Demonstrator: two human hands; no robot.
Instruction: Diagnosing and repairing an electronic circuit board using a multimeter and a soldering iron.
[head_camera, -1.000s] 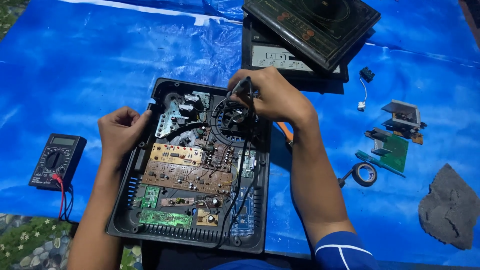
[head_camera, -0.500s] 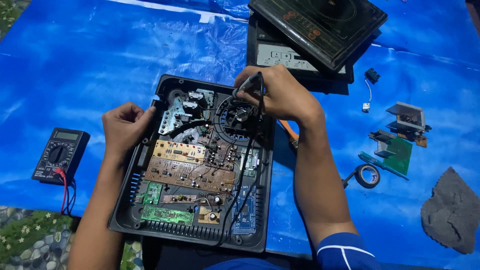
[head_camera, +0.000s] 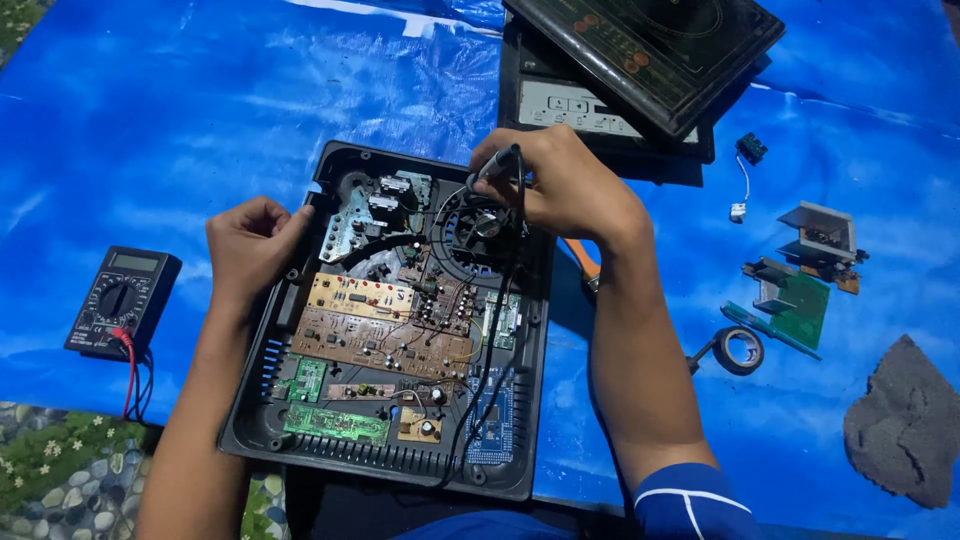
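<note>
Right hand (head_camera: 565, 185) pinches probe (head_camera: 497, 162) over fan (head_camera: 483, 226).
Left hand (head_camera: 245, 250), curled, steadies opened case (head_camera: 300, 300); boards exposed, cover off.

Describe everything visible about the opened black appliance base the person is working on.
The opened black appliance base is a shallow, rounded-corner plastic tray lying flat on the blue tarp. Inside sit tan and green circuit boards, a round black fan near the far right, metal parts and black wires. Vent slots run along its near edge. The left hand grips its far left rim; the right hand holds a slim dark tool over the fan.
</note>
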